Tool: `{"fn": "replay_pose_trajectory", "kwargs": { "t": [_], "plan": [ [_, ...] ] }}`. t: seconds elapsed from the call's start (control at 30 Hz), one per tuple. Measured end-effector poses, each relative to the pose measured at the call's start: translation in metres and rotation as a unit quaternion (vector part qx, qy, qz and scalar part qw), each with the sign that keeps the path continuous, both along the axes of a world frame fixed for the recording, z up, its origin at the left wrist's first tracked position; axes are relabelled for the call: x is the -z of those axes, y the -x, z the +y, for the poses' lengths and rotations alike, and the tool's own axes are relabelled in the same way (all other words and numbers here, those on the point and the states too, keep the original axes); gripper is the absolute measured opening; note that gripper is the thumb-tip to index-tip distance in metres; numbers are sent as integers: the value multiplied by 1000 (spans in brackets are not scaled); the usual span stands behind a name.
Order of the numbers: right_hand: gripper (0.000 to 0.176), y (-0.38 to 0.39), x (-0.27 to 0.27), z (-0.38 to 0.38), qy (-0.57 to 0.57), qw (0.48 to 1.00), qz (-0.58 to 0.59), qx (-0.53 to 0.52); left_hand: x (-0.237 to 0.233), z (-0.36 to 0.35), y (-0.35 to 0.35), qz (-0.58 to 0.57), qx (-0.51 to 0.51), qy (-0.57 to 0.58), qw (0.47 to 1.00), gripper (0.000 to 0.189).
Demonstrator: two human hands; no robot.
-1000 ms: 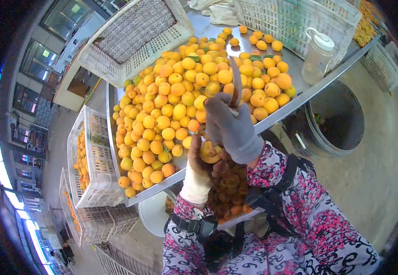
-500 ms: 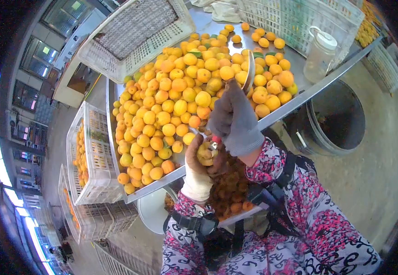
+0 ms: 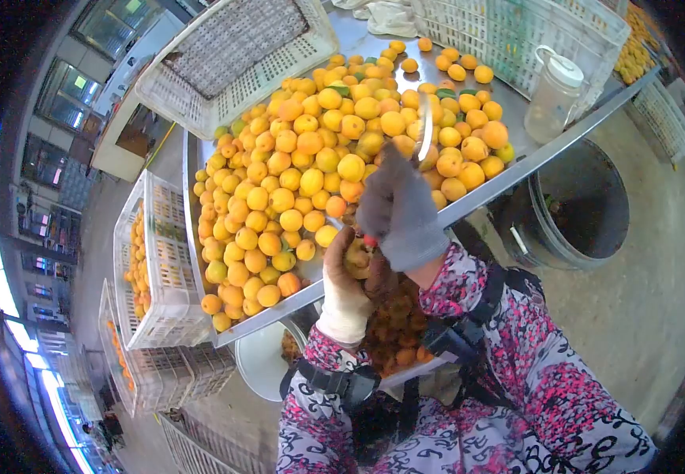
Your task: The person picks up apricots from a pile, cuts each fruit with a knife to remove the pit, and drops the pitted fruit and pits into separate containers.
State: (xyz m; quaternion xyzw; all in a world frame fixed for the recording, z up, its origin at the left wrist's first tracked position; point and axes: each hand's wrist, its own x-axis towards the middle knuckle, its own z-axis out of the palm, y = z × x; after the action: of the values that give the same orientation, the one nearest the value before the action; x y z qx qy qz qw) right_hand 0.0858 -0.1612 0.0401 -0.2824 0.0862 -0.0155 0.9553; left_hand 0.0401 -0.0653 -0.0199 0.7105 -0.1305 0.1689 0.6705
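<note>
My left hand [image 3: 344, 288], in a white glove with browned fingers, is closed around a yellowish-brown apricot [image 3: 356, 259] at the table's near edge. Just above it, my right hand [image 3: 401, 209], in a grey glove, grips a curved metal tool [image 3: 426, 130]. The bright curved part sticks up past the fist, blurred. A small red part shows low beside the fist, close to the held apricot; the tool's working end is mostly hidden. Behind both hands a big heap of whole apricots [image 3: 287, 182] covers the metal table [image 3: 516, 170].
Below my hands sits a container of darker orange fruit pieces [image 3: 394, 336]. A white bucket [image 3: 259, 367] stands left of it, a dark bucket [image 3: 583, 209] right. White crates [image 3: 170, 292] of apricots flank the table. A tipped crate [image 3: 236, 71] and plastic jug [image 3: 554, 95] are on top.
The curved metal part has tilted slightly and is now blurred, as my right hand turns a little. My left hand still holds the apricot in nearly the same place.
</note>
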Motion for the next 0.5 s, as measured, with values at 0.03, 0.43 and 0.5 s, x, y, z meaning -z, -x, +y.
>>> {"fn": "replay_pose_trajectory", "kwargs": {
  "t": [0.03,0.43,0.5],
  "plan": [
    [42,3,-1,5,27,1000,-1,-11,-3,4,-5,1,-1,0,1000,31],
    [29,7,1,47,585,742,-312,98,64,37,-37,154,112,76,979,28],
    [28,2,-11,28,367,904,-190,112,54,47,-44,171,120,138,968,30]
  ]
}}
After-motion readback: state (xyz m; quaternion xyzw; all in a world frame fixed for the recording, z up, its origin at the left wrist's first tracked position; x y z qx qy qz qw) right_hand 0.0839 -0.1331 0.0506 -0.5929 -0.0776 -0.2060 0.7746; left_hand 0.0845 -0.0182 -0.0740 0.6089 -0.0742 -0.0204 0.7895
